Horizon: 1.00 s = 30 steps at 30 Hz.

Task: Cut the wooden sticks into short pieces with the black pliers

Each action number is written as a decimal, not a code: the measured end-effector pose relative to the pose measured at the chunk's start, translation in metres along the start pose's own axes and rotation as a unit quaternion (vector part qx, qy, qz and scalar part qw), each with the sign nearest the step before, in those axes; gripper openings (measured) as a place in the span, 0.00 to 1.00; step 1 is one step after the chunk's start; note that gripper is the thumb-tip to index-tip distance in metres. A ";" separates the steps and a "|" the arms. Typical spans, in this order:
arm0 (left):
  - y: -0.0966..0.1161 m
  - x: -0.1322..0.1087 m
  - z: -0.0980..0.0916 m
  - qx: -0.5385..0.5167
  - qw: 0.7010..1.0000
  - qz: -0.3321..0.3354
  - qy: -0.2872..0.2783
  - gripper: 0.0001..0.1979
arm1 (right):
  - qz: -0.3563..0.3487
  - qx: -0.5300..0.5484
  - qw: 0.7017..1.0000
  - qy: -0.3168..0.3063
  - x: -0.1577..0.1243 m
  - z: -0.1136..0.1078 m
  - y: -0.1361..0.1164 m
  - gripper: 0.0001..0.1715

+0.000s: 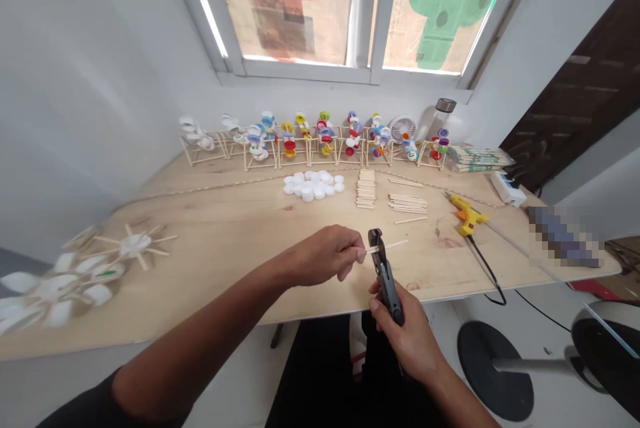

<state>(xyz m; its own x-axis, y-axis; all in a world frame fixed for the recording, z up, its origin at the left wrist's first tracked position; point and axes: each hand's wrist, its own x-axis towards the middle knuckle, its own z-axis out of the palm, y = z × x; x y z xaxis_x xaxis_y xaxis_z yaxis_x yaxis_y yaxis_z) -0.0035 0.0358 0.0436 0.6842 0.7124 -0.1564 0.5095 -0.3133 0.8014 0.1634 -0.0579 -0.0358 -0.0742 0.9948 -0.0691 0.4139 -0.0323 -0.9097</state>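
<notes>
Near the table's front edge, my left hand (pixel 330 256) is closed, pinching one end of a thin wooden stick (pixel 399 244). My right hand (pixel 411 331) is wrapped round the handles of a dark plier-like cutter (pixel 384 269). The stick passes across the cutter's jaws, its free end pointing right; whether the jaws press on it I cannot tell. Beyond my hands lie a stack of short sticks (pixel 365 189) and a looser pile of sticks (pixel 407 204). White bottle caps (pixel 314 185) sit grouped to their left.
Small stick-and-cap wheels on stands (pixel 326 138) line the back. At left lie blurred wheels with white caps (pixel 55 288) and a bare stick wheel (pixel 135 245). A yellow glue gun (pixel 469 215), a power strip (pixel 509 189), bagged sticks (pixel 477 159) and a bottle (pixel 440 123) are at right.
</notes>
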 end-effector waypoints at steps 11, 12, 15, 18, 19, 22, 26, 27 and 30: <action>-0.006 0.001 0.000 -0.004 1.000 0.011 -0.002 0.08 | 0.007 0.006 1.000 0.001 0.002 0.004 0.002 0.13; -0.005 0.001 -0.001 -0.005 1.000 0.011 0.000 0.08 | 0.007 0.004 1.000 0.001 0.002 0.004 0.002 0.13; -0.004 0.000 -0.003 0.000 1.000 0.010 0.007 0.08 | 0.001 -0.006 1.000 0.003 0.004 0.004 0.001 0.12; -0.003 -0.001 -0.006 0.008 1.000 0.009 0.012 0.08 | -0.009 -0.017 1.000 0.010 0.007 0.006 -0.001 0.11; -0.003 -0.001 -0.007 0.009 1.000 0.007 0.014 0.08 | -0.012 -0.020 1.000 0.013 0.008 0.007 -0.002 0.11; -0.005 -0.001 -0.009 0.001 1.000 0.006 0.018 0.08 | -0.023 -0.021 0.999 0.020 0.011 0.009 -0.003 0.10; -0.008 0.000 -0.010 -0.024 0.999 0.012 0.020 0.08 | -0.030 -0.013 0.999 0.022 0.014 0.012 -0.003 0.11; -0.009 0.001 -0.010 -0.029 0.999 0.011 0.019 0.08 | -0.030 -0.010 0.999 0.021 0.015 0.012 -0.002 0.11; -0.010 0.003 -0.011 -0.035 0.999 0.010 0.014 0.09 | -0.032 0.002 0.999 0.015 0.017 0.013 -0.003 0.11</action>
<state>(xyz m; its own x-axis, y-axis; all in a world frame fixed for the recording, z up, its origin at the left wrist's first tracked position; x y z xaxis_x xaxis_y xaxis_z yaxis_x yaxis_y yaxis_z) -0.0127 0.0479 0.0413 0.6781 0.7243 -0.1248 0.4582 -0.2838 0.8423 0.1494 -0.0422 -0.0399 -0.0737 0.9973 0.0020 0.4048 0.0317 -0.9139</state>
